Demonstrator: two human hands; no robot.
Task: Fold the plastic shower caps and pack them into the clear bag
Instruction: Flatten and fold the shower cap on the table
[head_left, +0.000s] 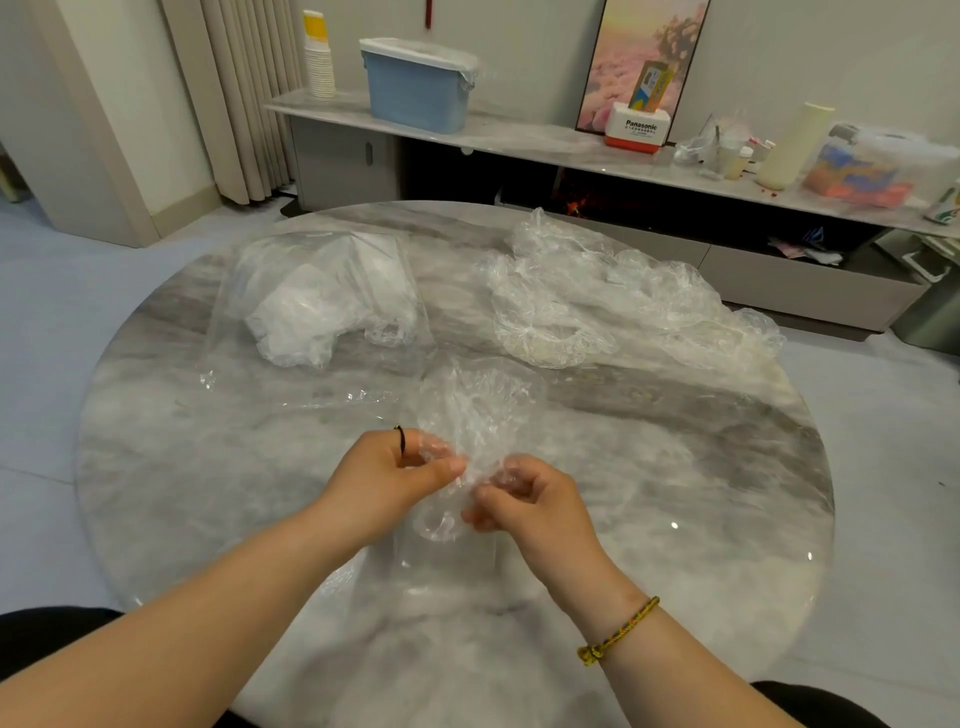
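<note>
- My left hand (395, 467) and right hand (524, 499) both pinch the gathered rim of one cap (478, 410), fingers curled on it. The cap stands up from the pinch, just above the bench (675, 467) in front of me.
- The film is see-through against the marble, so I cannot tell how many folds it holds. I'd guess it is bunched rather than folded flat.
- The bag (317, 296) lies on the bench to the left, beyond my hands, with a white wad of caps inside.
- The pile (613, 296) of loose caps sits far right, apart from the bag, its outer edge at the bench rim.
- Risks, as I judge them:
  - The elastic rim may spring the cap open if either pinch slackens.
  - The slick film could slip from my fingertips.
  - The bag's limp mouth may collapse when I push the cap in.
  - A tug on the tangled pile could drag caps off the rim.
</note>
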